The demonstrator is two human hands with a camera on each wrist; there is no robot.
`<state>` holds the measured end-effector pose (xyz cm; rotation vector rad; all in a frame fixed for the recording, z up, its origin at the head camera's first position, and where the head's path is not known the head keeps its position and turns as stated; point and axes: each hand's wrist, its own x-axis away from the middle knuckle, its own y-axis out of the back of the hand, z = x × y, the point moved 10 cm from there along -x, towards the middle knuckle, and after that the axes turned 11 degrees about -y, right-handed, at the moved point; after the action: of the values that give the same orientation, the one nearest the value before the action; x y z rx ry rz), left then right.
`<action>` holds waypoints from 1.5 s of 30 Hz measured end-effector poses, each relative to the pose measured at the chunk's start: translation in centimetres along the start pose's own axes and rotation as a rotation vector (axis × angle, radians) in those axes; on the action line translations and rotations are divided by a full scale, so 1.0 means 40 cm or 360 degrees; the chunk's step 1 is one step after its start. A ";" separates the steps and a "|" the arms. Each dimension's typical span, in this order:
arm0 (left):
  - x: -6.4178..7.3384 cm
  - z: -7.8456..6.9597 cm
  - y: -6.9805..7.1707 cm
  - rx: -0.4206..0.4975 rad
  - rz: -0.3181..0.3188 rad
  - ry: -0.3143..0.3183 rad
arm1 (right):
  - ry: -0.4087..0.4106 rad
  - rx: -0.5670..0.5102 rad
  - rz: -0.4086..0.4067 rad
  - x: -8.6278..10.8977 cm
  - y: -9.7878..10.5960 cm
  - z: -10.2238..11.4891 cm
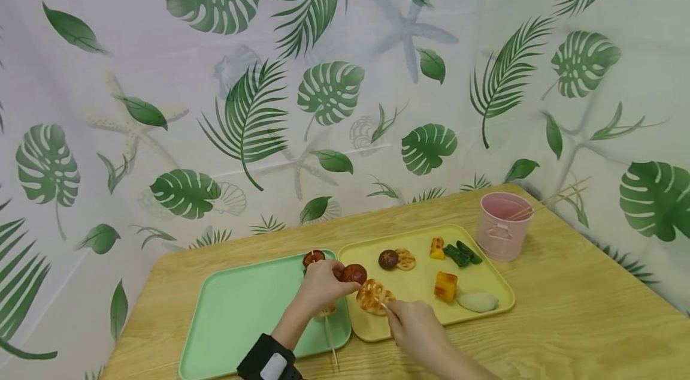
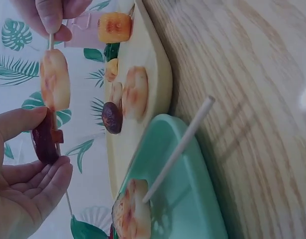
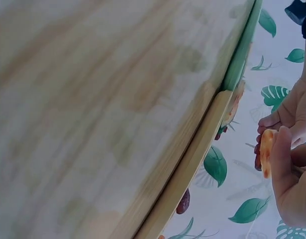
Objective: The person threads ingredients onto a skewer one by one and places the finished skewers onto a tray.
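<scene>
In the head view, my left hand [image 1: 322,287] holds a brown mushroom cap [image 1: 354,274] above the seam between two trays. Its thumb and fingers pinch the cap from both sides in the left wrist view. My right hand [image 1: 417,326] grips the end of a thin wooden skewer [image 2: 51,42]. A browned lotus root slice [image 1: 372,296] is on that skewer, between the hands. The skewer runs on past the mushroom, its far tip [image 2: 68,205] showing beyond my left fingers. Under my left forearm, a loaded skewer [image 1: 330,338] lies on the green tray [image 1: 248,296], partly hidden.
The yellow tray [image 1: 415,290] bears another mushroom [image 1: 388,259], a lotus slice [image 1: 405,259], a small yellow piece [image 1: 437,247], green pieces [image 1: 462,253], an orange block [image 1: 445,286] and a pale oval piece [image 1: 477,301]. A pink bucket [image 1: 504,230] with sticks stands at the back right.
</scene>
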<state>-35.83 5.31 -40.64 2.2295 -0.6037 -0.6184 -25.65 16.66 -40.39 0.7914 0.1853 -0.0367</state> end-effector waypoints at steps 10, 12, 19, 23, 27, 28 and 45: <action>0.003 0.006 -0.013 0.0005 -0.0001 0.0021 | -0.0065 -0.0093 0.0161 0.005 -0.027 -0.023; 0.001 0.008 -0.015 0.0019 -0.0002 0.0018 | -0.0114 -0.0174 0.0211 0.004 -0.032 -0.032; -0.001 0.011 -0.021 0.0061 0.0020 0.0025 | -0.0451 -0.0724 0.0465 -0.001 -0.054 -0.082; -0.003 0.014 -0.023 0.0072 0.0035 0.0025 | -0.0587 -0.0908 0.0544 0.002 -0.061 -0.096; -0.014 0.005 -0.013 0.0047 -0.0014 -0.0065 | -0.0641 -0.0940 0.0581 0.008 -0.065 -0.102; -0.017 0.000 -0.009 0.0019 -0.0034 -0.0105 | -0.0629 -0.0904 0.0572 0.009 -0.062 -0.103; -0.035 -0.045 -0.111 -0.0101 0.0242 -0.0245 | -0.0369 -0.0179 -0.0211 -0.003 0.135 -0.112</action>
<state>-34.82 9.81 -42.49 2.0675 -0.8119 -0.7243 -25.90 23.63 -39.66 0.6561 0.0193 -0.2401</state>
